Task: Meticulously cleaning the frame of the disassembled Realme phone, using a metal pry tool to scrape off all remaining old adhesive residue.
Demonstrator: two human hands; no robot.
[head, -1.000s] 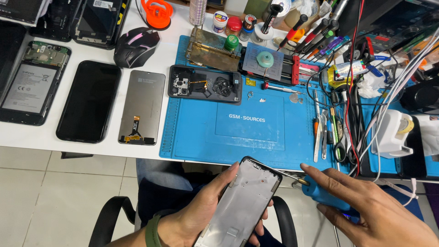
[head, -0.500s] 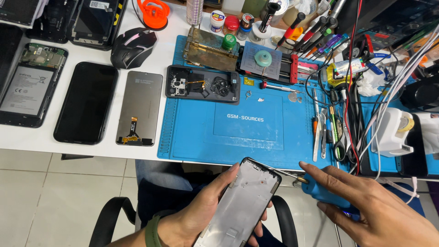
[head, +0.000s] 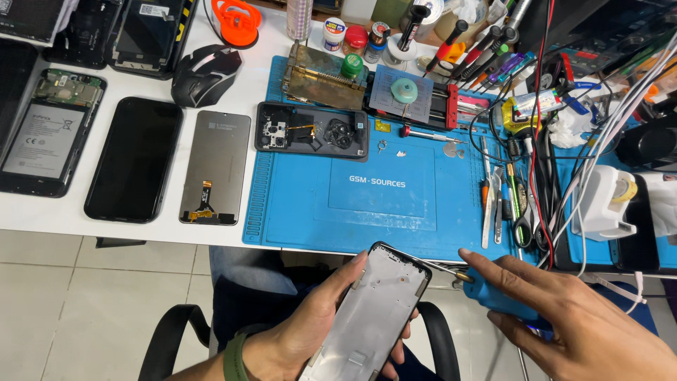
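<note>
L hand holds a phone frame from below, just off the desk's near edge, over the lap; fingers curl round both long sides, thumb up the left edge. Frame is tilted, top end toward the mat, inner grey side up.

R hand is closed round a blue tool, index finger stretched along its top. The tool's metal tip points left & sits right by the frame's top right corner; can't tell if it touches.

Past the hands, a blue mat covers the desk's middle. On the mat's right: tweezers & small drivers in a row, w/ red & black wires running across. At the mat's far edge, a black phone back w/ parts showing.

Left of the mat on the white desk: a loose screen w/ flex cable, then a black phone, then an opened phone w/ battery showing. Farther back: black mouse, orange suction cup, small jars, a metal block.
</note>
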